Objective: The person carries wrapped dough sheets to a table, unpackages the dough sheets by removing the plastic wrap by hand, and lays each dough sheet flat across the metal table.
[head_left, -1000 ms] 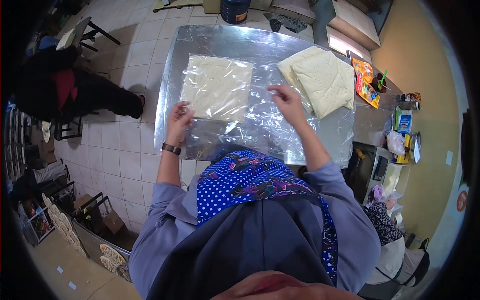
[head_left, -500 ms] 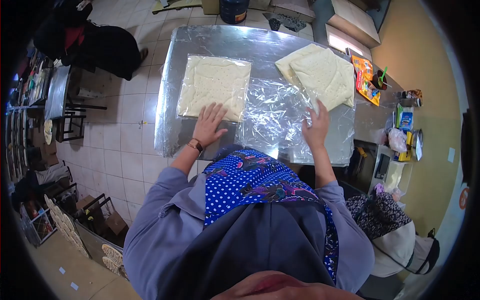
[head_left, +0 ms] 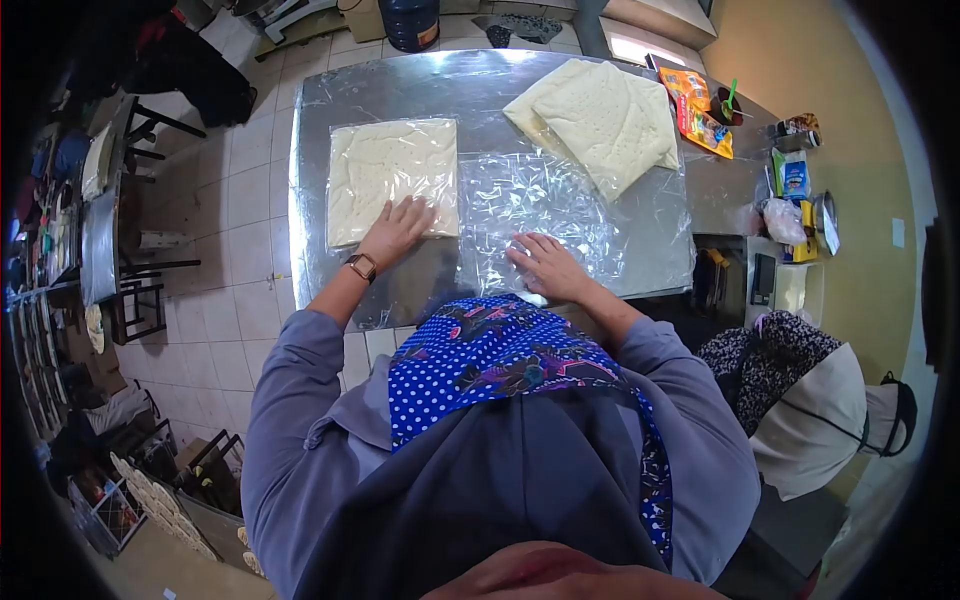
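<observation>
A square pale dough sheet (head_left: 390,165) lies under clear plastic on the left of the metal table (head_left: 350,95). My left hand (head_left: 398,228), wearing a watch, rests with spread fingers on its lower edge. To the right, my right hand (head_left: 545,265) lies palm down on a crinkled clear plastic sheet (head_left: 540,205), its fingers apart. Beyond that sheet, at the table's upper right, a stack of pale dough sheets (head_left: 610,120) sits with its layers turned at different angles.
Orange packets (head_left: 700,115) and a dark cup with a green utensil (head_left: 727,105) stand right of the table. A blue container (head_left: 410,25) is behind it. A person in black (head_left: 190,70) is at the far left. Another person's patterned covering (head_left: 770,360) shows at right.
My left hand has stayed on the covered dough after coming from its left side. My right hand has moved from beside the stack down onto the plastic sheet. The view has shifted.
</observation>
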Available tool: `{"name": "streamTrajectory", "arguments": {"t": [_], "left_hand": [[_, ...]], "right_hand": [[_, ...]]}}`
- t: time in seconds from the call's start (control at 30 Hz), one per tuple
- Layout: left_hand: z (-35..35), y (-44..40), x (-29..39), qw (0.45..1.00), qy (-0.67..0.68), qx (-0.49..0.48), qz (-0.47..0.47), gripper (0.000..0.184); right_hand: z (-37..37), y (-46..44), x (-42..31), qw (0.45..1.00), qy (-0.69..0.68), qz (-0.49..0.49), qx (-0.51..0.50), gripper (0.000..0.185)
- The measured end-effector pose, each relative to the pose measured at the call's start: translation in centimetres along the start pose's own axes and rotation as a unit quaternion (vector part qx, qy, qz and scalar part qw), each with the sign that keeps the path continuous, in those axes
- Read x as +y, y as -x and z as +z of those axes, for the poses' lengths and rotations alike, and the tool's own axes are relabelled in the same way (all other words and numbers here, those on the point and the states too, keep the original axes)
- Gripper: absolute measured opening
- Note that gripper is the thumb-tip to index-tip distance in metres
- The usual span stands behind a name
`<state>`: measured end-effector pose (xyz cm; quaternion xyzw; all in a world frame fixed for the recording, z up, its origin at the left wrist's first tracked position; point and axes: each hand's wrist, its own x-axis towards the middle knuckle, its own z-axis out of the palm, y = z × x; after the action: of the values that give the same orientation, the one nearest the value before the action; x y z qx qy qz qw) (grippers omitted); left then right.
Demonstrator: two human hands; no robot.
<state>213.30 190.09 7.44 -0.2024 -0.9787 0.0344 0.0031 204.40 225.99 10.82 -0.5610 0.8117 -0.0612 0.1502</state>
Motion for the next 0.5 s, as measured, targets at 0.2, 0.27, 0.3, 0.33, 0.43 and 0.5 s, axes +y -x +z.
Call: {"name": "streamTrajectory", "arguments": {"t": [0.2, 0.27, 0.3, 0.33, 0.43, 0.5], "left_hand": [[-8.3, -0.7, -5.2, 0.930, 0.238, 0.249, -0.129, 0.046], [-12.2, 0.0, -8.5, 0.895, 0.307, 0.281, -0.160, 0.043], [-13.8, 0.8, -10.3, 0.876, 0.339, 0.296, -0.172, 0.039], [-15.4, 1.6, -12.0, 0.856, 0.371, 0.311, -0.183, 0.035], [-22.3, 4.0, -13.8, 0.814, 0.410, 0.350, -0.218, 0.031], [-26.7, 5.4, -13.1, 0.795, 0.444, 0.360, -0.204, 0.032]], "right_hand": [[1.1, -1.2, 2.1, 0.994, 0.061, -0.011, 0.085, 0.043], [0.9, -2.8, 1.9, 0.993, 0.011, 0.046, 0.104, 0.038], [0.4, -3.8, 1.2, 0.984, 0.002, 0.029, 0.175, 0.039], [-0.5, -4.8, 0.1, 0.984, 0.004, 0.028, 0.178, 0.039], [-2.1, -7.7, -3.9, 0.981, -0.073, -0.030, 0.177, 0.038], [-1.2, -10.3, -6.5, 0.972, -0.109, -0.118, 0.172, 0.040]]}}
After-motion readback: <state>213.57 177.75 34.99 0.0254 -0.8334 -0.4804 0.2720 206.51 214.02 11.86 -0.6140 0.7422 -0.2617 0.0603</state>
